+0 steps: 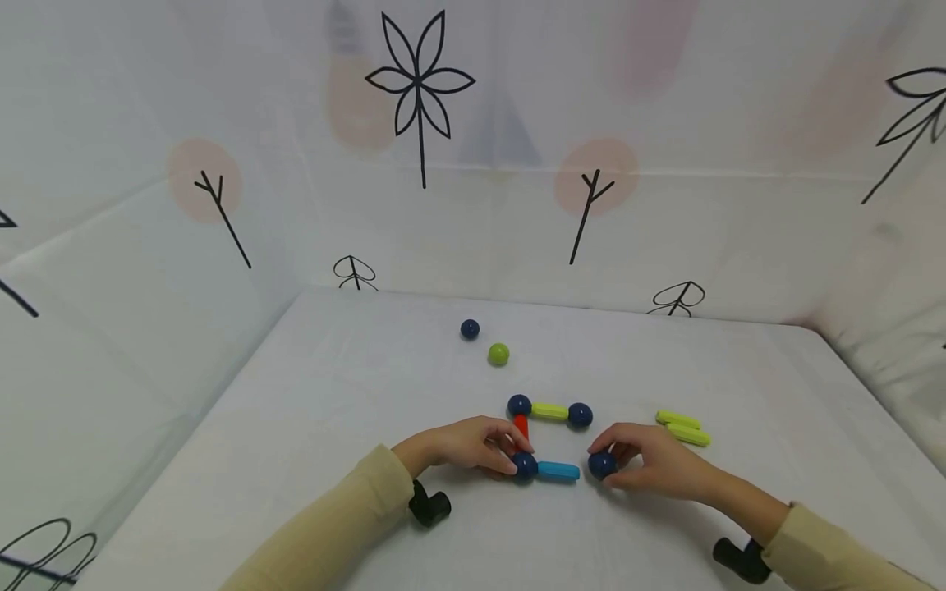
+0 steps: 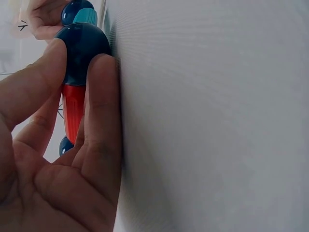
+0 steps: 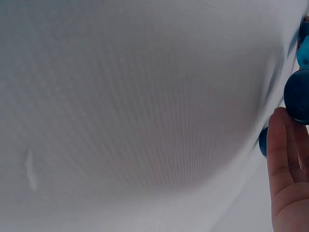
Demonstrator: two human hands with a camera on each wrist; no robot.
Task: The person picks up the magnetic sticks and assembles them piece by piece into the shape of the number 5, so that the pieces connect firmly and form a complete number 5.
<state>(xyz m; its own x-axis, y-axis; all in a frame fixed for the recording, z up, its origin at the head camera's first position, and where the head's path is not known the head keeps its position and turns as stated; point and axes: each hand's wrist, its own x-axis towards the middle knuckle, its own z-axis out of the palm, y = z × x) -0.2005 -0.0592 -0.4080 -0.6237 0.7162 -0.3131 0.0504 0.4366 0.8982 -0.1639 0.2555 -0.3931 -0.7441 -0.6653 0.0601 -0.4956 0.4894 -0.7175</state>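
Note:
My left hand (image 1: 473, 446) pinches a dark blue ball (image 1: 525, 466) between thumb and fingers, low on the white table. A light blue rod (image 1: 557, 471) sticks out from that ball to the right. From the same ball a red rod (image 1: 521, 426) runs back to another dark blue ball (image 1: 520, 405), and a yellow-green rod (image 1: 550, 412) links that one to a further dark blue ball (image 1: 580, 415). My right hand (image 1: 658, 461) pinches a separate dark blue ball (image 1: 602, 465), a small gap from the light blue rod's free end in the head view.
Two loose yellow-green rods (image 1: 687, 432) lie beyond my right hand. Farther back sit a green ball (image 1: 498, 354) and a dark blue ball (image 1: 470, 329). A patterned cloth wall (image 1: 488, 230) stands behind the table (image 1: 355, 361).

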